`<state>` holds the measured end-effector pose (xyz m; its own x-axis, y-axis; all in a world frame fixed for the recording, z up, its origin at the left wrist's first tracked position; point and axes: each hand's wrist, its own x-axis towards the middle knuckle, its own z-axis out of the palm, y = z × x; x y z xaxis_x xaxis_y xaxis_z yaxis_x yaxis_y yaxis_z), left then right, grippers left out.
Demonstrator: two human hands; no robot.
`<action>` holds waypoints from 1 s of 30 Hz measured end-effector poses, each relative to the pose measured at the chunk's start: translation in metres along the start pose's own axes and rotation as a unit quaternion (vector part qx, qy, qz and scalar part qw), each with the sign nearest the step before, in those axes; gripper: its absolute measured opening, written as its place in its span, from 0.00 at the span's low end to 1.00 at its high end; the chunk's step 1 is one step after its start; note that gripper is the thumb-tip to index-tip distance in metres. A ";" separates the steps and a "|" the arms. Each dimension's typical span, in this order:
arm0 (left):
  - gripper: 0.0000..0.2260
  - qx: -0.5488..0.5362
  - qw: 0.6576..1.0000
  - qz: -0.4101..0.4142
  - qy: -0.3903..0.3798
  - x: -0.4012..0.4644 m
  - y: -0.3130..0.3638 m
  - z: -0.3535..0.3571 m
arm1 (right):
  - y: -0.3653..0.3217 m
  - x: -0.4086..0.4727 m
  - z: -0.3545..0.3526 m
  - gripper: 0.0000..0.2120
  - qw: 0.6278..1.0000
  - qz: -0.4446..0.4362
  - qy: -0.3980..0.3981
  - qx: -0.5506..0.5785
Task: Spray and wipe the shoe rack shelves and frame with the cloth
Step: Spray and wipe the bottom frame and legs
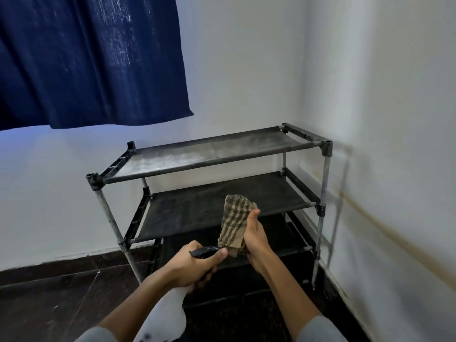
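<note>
The left hand [197, 262] is curled round the black trigger head of a spray bottle [167, 314], thumb laid forward along the top, the white body hanging down toward the camera. The right hand [255, 236] grips a bunched checked cloth [234, 224], fingers wrapped round its lower part with the thumb up its side; the nozzle points at the cloth from just beside it. By the look of it the cloth is being wetted, or is about to be.

The cloth is soft and light, and will fold to any shape; held as a wad in the palm it should press flat on a shelf and wrap round a tube. The bottle looks like light, stiff plastic (possibly slick if wet), best held at the neck as it is now.

Beyond the hands stands the rack [325, 183], in the corner against the white walls. Its top shelf [197, 154] shows a pale dusty film; the middle shelf [197, 206] is dark fabric that would probably sag under a hard push. The thin frame looks light, so it may shift when rubbed
</note>
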<state>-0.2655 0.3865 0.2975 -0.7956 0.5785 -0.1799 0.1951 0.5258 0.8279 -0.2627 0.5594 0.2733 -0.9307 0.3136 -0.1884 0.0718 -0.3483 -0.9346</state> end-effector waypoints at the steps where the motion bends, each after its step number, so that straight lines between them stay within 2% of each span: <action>1: 0.27 0.021 1.000 -0.004 0.016 0.003 -0.003 -0.001 | 0.003 0.002 0.000 0.40 1.000 0.001 -0.003 0.003; 4: 0.28 0.066 0.998 -0.003 0.023 0.006 -0.014 -0.007 | 0.018 0.008 0.003 0.38 1.000 0.012 -0.021 0.021; 6: 0.26 0.064 0.998 0.022 0.011 0.005 -0.025 -0.015 | 0.031 0.013 0.007 0.35 0.999 0.026 -0.032 0.022; 9: 0.24 0.035 0.997 0.064 0.015 -0.001 -0.049 -0.028 | 0.061 0.017 0.016 0.36 0.997 0.067 -0.044 0.017; 12: 0.27 -0.024 0.995 0.055 0.081 -0.007 -0.086 -0.039 | 0.103 0.023 0.025 0.31 0.992 0.115 -0.042 0.030; 14: 0.27 -0.084 0.984 0.051 0.151 -0.008 -0.118 -0.043 | 0.131 0.028 0.030 0.25 0.992 0.124 -0.004 0.029; 16: 0.30 -0.162 0.958 0.018 0.234 -0.007 -0.150 -0.046 | 0.157 0.035 0.037 0.21 0.995 0.077 0.046 -0.038; 18: 0.33 -0.197 0.938 -0.020 0.284 0.000 -0.181 -0.048 | 0.181 0.043 0.047 0.16 0.982 -0.041 0.089 -0.159; 21: 0.24 -0.209 0.926 -0.048 0.312 0.000 -0.222 -0.042 | 0.207 0.056 0.077 0.16 0.907 -0.257 0.112 -0.315; 22: 0.24 -0.197 0.927 -0.036 0.318 0.000 -0.234 -0.040 | 0.216 0.062 0.089 0.17 0.875 -0.322 0.094 -0.349; 24: 0.27 -0.174 0.926 0.009 0.334 0.000 -0.248 -0.035 | 0.233 0.075 0.111 0.17 0.801 -0.418 0.000 -0.428; 27: 0.32 -0.196 0.913 -0.014 0.359 0.001 -0.260 -0.034 | 0.257 0.088 0.130 0.13 0.649 -0.491 -0.129 -0.567; 28: 0.32 -0.206 0.906 -0.022 0.368 0.000 -0.265 -0.033 | 0.262 0.091 0.131 0.11 0.614 -0.508 -0.142 -0.587; 30: 0.32 -0.211 0.902 -0.034 0.375 0.002 -0.274 -0.032 | 0.263 0.099 0.121 0.11 0.582 -0.530 -0.158 -0.597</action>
<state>-0.3390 0.2241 0.0875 -0.9926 -0.1148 0.0403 0.0206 0.1682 0.9855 -0.3792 0.3914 0.0455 -0.6858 -0.4497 0.5722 -0.5791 0.8134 -0.0548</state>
